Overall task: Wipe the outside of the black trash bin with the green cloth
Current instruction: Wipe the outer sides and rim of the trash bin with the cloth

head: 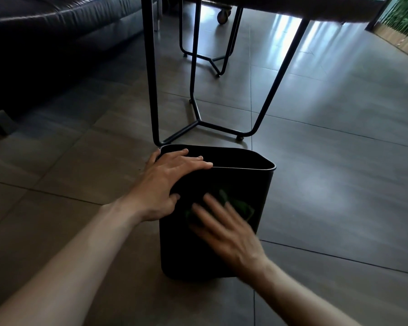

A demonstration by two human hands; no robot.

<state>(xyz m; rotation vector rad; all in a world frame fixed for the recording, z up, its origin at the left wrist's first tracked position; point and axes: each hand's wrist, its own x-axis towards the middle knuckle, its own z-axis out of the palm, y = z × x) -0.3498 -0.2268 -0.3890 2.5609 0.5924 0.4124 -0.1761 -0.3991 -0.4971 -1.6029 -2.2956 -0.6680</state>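
The black trash bin [193, 255] stands upright on the tiled floor, low in the middle of the head view, its open top facing up. My left hand [167, 182] grips the bin's near left top corner, fingers draped over the rim and thumb on the outer wall. My right hand [224, 229] lies flat and motion-blurred on the near outer wall. It presses the green cloth [238, 204] against that wall, and the cloth shows past the fingertips. Most of the cloth is hidden under the hand.
A table with black metal legs [198, 118] stands just behind the bin, its foot bar close to the far rim. A dark leather sofa [45, 43] fills the upper left. Grey tiled floor [339, 161] spreads to the right.
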